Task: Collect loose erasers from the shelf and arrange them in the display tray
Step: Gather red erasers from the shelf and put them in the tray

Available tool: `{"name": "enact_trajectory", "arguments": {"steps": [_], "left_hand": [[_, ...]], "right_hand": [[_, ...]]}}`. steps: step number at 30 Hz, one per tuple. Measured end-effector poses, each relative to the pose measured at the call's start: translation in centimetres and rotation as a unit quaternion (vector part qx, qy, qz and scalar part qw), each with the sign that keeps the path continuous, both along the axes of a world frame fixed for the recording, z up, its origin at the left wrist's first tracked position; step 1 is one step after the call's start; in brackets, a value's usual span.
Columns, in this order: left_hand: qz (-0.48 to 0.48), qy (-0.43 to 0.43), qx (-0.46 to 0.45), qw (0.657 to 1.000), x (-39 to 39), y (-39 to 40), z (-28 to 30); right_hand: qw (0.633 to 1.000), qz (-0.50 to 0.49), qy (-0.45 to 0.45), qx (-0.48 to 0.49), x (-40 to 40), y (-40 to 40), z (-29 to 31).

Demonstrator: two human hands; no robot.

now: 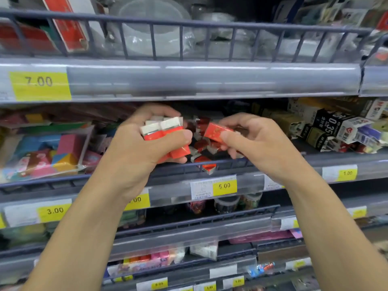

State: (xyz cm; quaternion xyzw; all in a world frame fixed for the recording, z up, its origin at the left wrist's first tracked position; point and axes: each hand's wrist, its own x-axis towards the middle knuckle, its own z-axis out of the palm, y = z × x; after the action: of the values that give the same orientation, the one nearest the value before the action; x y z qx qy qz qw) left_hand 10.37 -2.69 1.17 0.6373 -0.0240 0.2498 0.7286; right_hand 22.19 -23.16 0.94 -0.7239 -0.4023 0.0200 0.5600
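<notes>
- Red-sleeved erasers (pixel 165 133), several stacked, clenched in the left hand (pixel 147 148); right hand (pixel 249 141) pinches one more eraser (pixel 217 132) before the shelf (pixel 210 166).
- Step, as judged: collecting; next, add it to the stack.
- Loose pile (pixel 201 141) partly hidden behind the hands; display tray not discernible.

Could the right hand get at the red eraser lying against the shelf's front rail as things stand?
Probably not without first freeing itself: the right hand already pinches a red eraser. The eraser by the rail lies just below it with nothing across the way, so spare fingers might manage.
</notes>
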Motion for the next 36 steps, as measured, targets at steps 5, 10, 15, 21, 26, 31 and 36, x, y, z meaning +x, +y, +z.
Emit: {"name": "enact_trajectory", "arguments": {"steps": [5, 10, 15, 21, 26, 31, 36], "left_hand": [[-0.047, 0.009, -0.013, 0.999, -5.0, -0.8, -4.2], [-0.020, 0.129, -0.080, 0.988, -9.1, -0.9, -12.1], [0.052, 0.327, -0.144, 0.932, -14.1, -1.6, -24.2], [0.125, 0.489, -0.224, 0.834, -23.8, -5.8, -35.1], [0.196, 0.520, -0.271, 0.786, -30.7, -10.4, -36.9], [0.282, 0.496, -0.315, 0.758, -37.2, -12.2, -36.5], [0.361, 0.448, -0.340, 0.744, -44.3, -11.6, -35.6]], "right_hand": [[0.991, 0.028, 0.102, 0.083, -5.3, -1.9, -5.8], [0.972, -0.012, 0.233, 0.013, -10.1, -4.3, -15.2], [0.923, -0.044, 0.369, -0.098, -14.6, -6.5, -25.5], [0.859, -0.065, 0.448, -0.237, -18.7, -11.0, -34.5], [0.825, -0.038, 0.470, -0.312, -21.1, -13.5, -37.8], [0.820, 0.026, 0.452, -0.350, -23.0, -11.0, -38.3], [0.835, 0.130, 0.399, -0.356, -26.4, -2.8, -36.7]]}}
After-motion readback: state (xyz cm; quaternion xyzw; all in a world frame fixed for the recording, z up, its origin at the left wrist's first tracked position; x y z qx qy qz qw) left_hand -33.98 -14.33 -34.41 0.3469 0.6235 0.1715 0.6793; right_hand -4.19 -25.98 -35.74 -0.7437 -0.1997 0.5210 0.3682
